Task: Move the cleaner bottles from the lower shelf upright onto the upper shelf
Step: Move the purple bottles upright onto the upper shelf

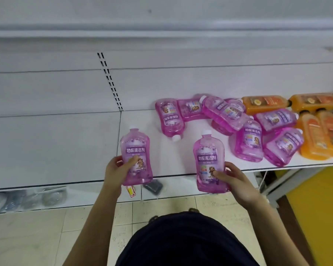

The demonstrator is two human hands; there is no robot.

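The left hand point(114, 170) has its fingers point(131, 161) wrapped round the lower body of one purple cleaner bottle point(136, 148), thumb across the label. The right hand point(237, 182) grips a second purple bottle point(209, 158) the same way. Holding them low keeps each cap on top, probably so they can be set down standing. Both are clear plastic with violet liquid, white caps and lilac labels, and are held over the front edge of the white shelf point(65, 146). Beyond the fingers to the right, more purple bottles point(222, 114) lie tumbled on it, with orange bottles point(315, 129) further right. Far above the fingers, the upper shelf point(161, 32) shows its front edge.
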